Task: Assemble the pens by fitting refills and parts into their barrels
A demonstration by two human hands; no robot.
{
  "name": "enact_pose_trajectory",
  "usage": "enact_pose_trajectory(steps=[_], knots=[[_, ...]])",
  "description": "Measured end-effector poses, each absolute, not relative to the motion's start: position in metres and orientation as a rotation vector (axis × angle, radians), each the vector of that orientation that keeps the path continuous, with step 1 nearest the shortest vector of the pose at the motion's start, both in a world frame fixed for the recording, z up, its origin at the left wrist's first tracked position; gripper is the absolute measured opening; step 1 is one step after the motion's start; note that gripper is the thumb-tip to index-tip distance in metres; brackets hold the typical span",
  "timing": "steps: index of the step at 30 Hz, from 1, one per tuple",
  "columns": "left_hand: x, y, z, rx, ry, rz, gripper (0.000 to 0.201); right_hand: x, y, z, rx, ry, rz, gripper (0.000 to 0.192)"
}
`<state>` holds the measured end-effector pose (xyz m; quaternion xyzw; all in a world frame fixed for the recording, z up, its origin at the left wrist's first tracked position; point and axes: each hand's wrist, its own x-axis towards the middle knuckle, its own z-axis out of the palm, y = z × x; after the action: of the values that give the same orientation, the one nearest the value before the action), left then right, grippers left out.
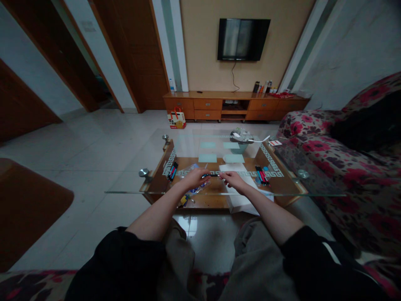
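A slim dark pen (214, 175) lies level between my two hands, above the glass coffee table (125, 184). My left hand (196, 177) is closed round its left end. The fingertips of my right hand (232, 180) pinch its right end. Whether a cap is on or off is too small to tell. To the left of my left hand lies a group of pens (173, 171) in black, blue and red. A second group of pens (262, 175), with red, blue and black ones, lies to the right of my right hand.
Under the glass, the wooden shelf (216, 202) carries a white box (238, 203) and plastic packaging (197, 186). A basket (239, 147) stands towards the far side. A flowered sofa (316, 138) is on the right, a TV cabinet (206, 104) beyond.
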<state>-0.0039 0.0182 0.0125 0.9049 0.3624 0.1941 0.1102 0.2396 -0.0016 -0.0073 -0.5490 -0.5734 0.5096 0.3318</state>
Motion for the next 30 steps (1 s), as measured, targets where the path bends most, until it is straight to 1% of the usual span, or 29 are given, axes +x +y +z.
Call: enact_pose_trajectory(steps=[6, 10, 14, 23, 30], knots=[[-0.0047, 0.0186, 0.0107, 2.663, 1.086, 0.558, 0.024, 0.2389, -0.0047, -0.0044, -1.417, -1.468, 1.332, 0.024], [-0.0052, 0.0201, 0.0095, 2.663, 1.069, 0.573, 0.025, 0.2373, -0.0068, -0.0007, -1.442, -1.442, 1.371, 0.028], [-0.0052, 0.0200, 0.0100, 2.656, 1.059, 0.575, 0.024, 0.2382, -0.0049, -0.0029, -1.460, -1.479, 1.383, 0.037], [-0.0044, 0.0179, 0.0134, 2.643, 1.079, 0.542, 0.024, 0.2370, -0.0039, -0.0034, -1.447, -1.427, 1.350, 0.019], [-0.0059, 0.0201, 0.0085, 2.656, 1.092, 0.556, 0.022, 0.2363, -0.0054, -0.0010, -1.417, -1.380, 1.342, 0.017]])
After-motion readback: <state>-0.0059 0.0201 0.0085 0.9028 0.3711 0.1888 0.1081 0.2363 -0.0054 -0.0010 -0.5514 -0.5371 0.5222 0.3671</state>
